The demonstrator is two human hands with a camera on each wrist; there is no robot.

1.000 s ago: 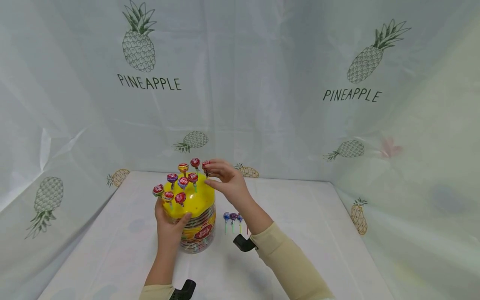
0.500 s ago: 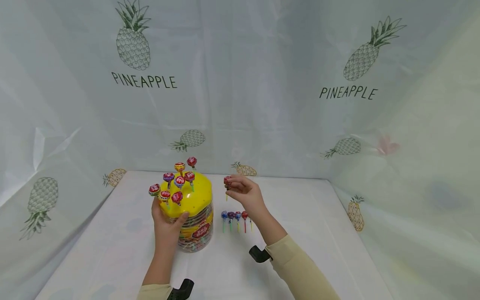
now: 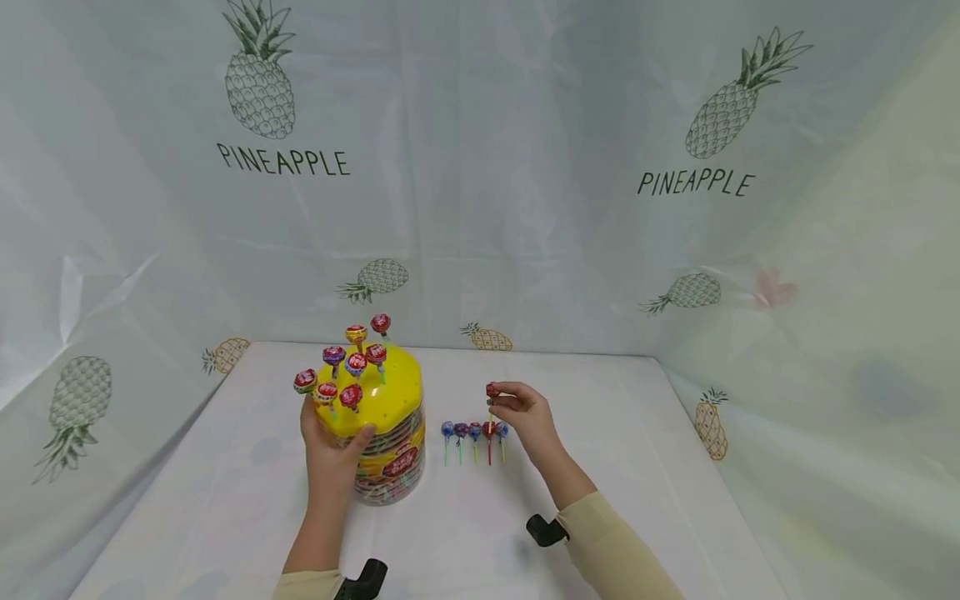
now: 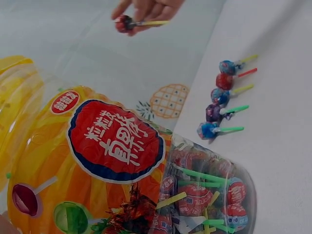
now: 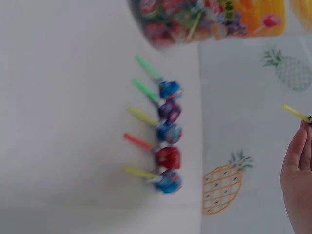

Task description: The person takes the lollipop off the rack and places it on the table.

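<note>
My left hand [image 3: 330, 454] holds a clear plastic candy jar [image 4: 122, 141] near its top, thumb in front and fingers on the far left side. On the jar's yellow lid [image 3: 401, 387] several lollipops [image 3: 356, 364] stand upright on their sticks. My right hand [image 3: 531, 423] pinches a red-wrapped lollipop [image 4: 123, 23] with a yellow stick, in the air to the right of the jar. Below it, a row of lollipops [image 3: 475, 431] lies on the table, their sticks pointing toward me; the red one [image 4: 224, 81] is second from the right end.
A white cloth covers the table [image 3: 645, 467]. Behind it hangs a pale curtain [image 3: 517, 217] printed with pineapples, which also closes in both sides. More lollipops [image 4: 195, 199] show through the jar's clear base.
My right hand has moved from the lid's back right, rightward and lower, carrying the red lollipop away from the lid. My left hand keeps its hold on the jar.
</note>
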